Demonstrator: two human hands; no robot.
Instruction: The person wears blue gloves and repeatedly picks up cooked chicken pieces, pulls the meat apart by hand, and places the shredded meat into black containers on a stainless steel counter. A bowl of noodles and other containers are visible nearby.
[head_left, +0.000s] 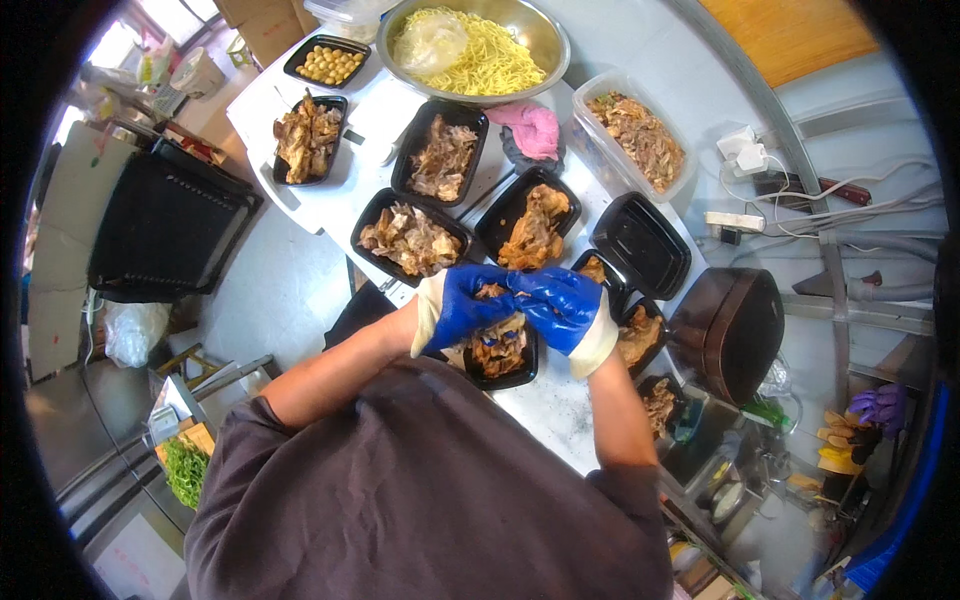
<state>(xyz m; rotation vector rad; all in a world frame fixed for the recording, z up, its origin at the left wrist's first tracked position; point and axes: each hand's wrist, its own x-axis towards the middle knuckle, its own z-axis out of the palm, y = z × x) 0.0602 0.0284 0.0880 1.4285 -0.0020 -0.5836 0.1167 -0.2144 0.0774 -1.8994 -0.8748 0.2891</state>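
Both my hands wear blue coated gloves with cream cuffs. Fingers of my left hand (471, 307) are closed around a piece of cooked meat (491, 291), part of which shows above the thumb. My right hand (559, 304) meets it with fingertips pinched together at the same piece; the glove hides most of what they grip. Directly below is a black plastic tray (501, 360) of torn meat. Just beyond my hands, another black tray (487, 225) holds a large browned piece of cooked poultry (536, 225). To its left, a tray holds shredded meat and skin (411, 238).
A steel bowl (559, 56) of yellow noodles stands at the far side, near a clear tub of shredded meat (637, 142). A pink cloth (529, 129) lies between trays. An empty black tray (643, 244) and a dark brown box (724, 334) are at right.
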